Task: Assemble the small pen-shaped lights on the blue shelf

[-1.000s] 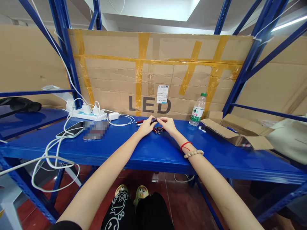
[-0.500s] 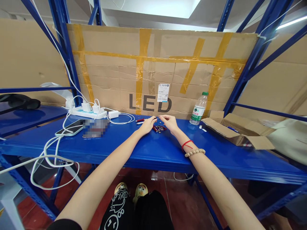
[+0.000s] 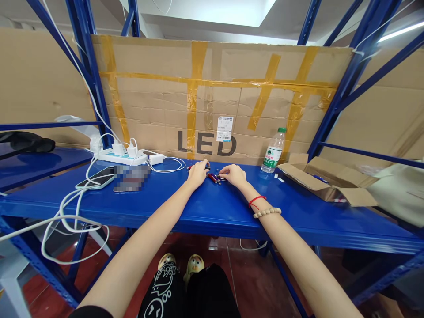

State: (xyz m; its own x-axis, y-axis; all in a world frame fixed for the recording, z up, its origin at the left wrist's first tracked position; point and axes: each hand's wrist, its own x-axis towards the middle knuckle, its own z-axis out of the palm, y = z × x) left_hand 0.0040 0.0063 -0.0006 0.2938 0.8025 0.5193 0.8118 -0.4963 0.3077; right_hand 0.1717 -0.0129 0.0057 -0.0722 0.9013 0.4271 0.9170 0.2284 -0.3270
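Observation:
My left hand [image 3: 198, 173] is curled on the blue tabletop. A slim dark stick-like piece [image 3: 207, 168] pokes out beside its fingers, and a bit of red shows at its left edge. What the fingers hold is hidden. My right hand [image 3: 234, 175] reaches in from the right with thumb and fingertips pressed together at the edge of a small pile of red and metallic parts [image 3: 213, 178]. Whatever that pinch holds is too small to name. The pile lies between my two hands, with a few tiny bits around it.
At left are a white power strip [image 3: 123, 156], a phone [image 3: 96, 177] and looped white cables [image 3: 79, 216]. A water bottle [image 3: 273, 151] and an opened cardboard box [image 3: 326, 179] stand at right. A large cardboard sheet [image 3: 149, 101] backs the table [image 3: 205, 212].
My hands were close together above the pile. The left has moved left and down over the slim red and blue sticks; the right has lowered to the pile's edge.

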